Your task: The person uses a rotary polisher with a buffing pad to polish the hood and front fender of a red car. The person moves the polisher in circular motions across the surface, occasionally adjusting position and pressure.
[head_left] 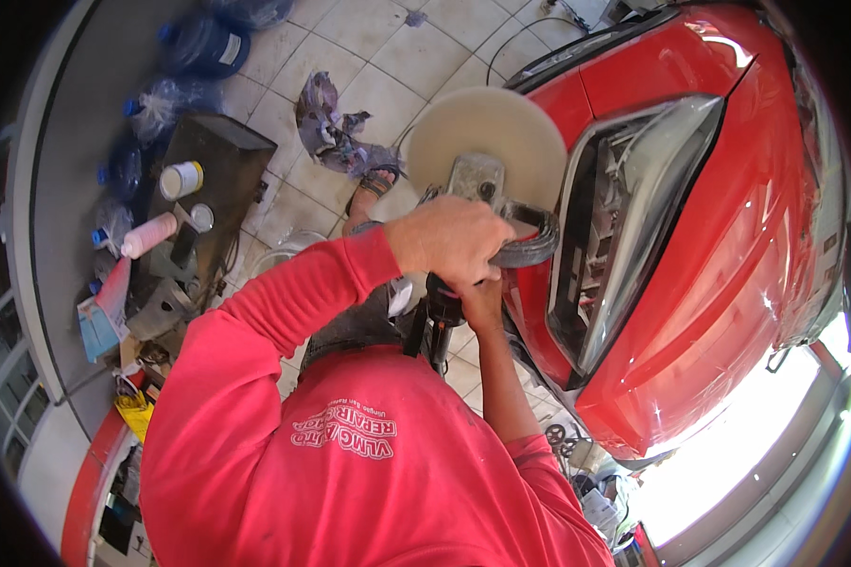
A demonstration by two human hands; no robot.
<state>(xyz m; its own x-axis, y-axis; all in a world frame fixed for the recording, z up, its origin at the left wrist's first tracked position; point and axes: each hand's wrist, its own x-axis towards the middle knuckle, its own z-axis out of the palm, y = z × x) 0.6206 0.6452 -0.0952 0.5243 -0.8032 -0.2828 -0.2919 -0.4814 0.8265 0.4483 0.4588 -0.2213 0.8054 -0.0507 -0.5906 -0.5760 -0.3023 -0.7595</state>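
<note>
Polisher (477, 180) in both hands sits right against the front corner of the red car (728, 236), its round cream pad (487, 128) lying flat toward the camera and reaching over the tiled floor (388, 57) on one side while its edge meets the bodywork just beside the headlight (624, 227) on the other. Left hand (449, 241) is wrapped shut over the dark loop handle (529, 248) at the head of the tool, fingers curled round it. Right hand (482, 302) sits lower, under the left, closed about the black body (437, 317) of the machine, though its fingertips are hidden. Long axis of the tool runs from that lower grip up and away to the pad, so the pad lies beyond both sets of fingers, and the left hand is the nearer of the 2 to it. Headlight lies just to the right of the pad. Off at the floor's left edge stands a dark box (213, 180) carrying a white tub (182, 180) and a pink bottle (148, 235), well apart from the hands.
</note>
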